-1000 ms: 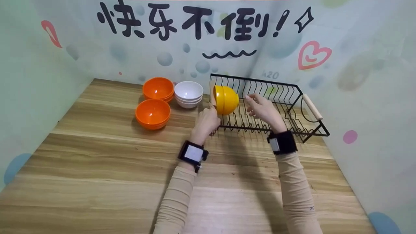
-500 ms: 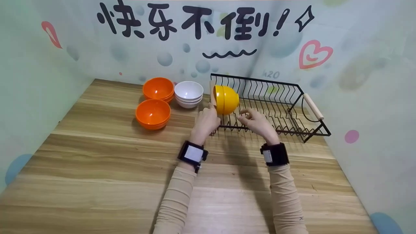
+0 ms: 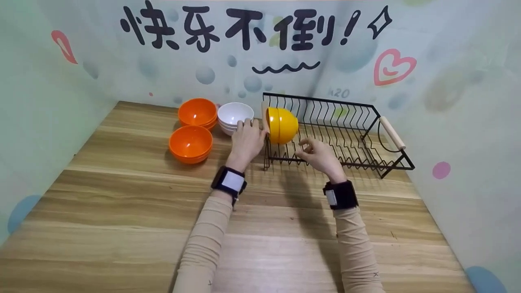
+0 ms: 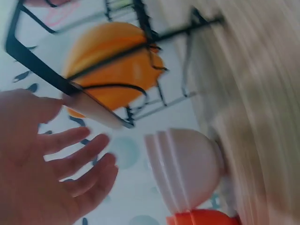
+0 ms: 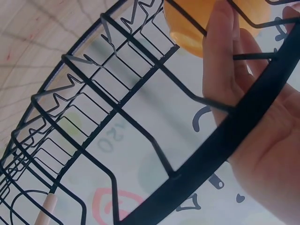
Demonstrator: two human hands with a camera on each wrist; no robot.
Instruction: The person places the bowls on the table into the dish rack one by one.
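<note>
Left hand (image 3: 246, 140) reached perhaps three white bowls (image 3: 235, 116).

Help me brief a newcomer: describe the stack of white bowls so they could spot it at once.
Start at the black wire dish rack on the wooden table. Just outside its left end, beside the yellow bowls standing in it, sits the stack of white bowls. The left hand reaches it; neighbouring stacks are orange.

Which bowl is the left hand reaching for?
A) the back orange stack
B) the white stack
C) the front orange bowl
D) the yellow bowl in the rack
B: the left hand has its straight fingers at the rim of the white stack, beside the rack, while the yellow bowl sits apart in it.
</note>
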